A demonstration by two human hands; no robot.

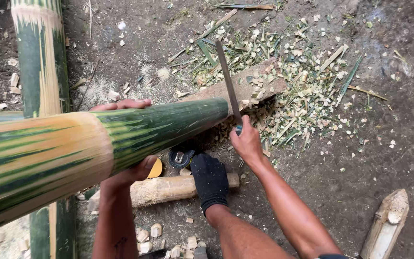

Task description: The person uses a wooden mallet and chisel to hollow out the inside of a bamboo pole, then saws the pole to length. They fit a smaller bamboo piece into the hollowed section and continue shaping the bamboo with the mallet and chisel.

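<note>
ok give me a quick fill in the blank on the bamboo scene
1. The right hand grips a long ____ by its handle.
2. The left hand wraps around a green ____ pole.
3. The foot wears a ____ sock.
4. The pole's far end rests on a wooden ____ among chips.

Missing: blade; bamboo; black; block

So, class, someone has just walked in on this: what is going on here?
A person steadies a thick green bamboo pole with the left hand, wrapped around it from beneath. The right hand grips a long machete, its blade standing by the pole's far end, which rests on a wooden block. Bamboo chips cover the ground. A black-socked foot presses on a short log.
</note>
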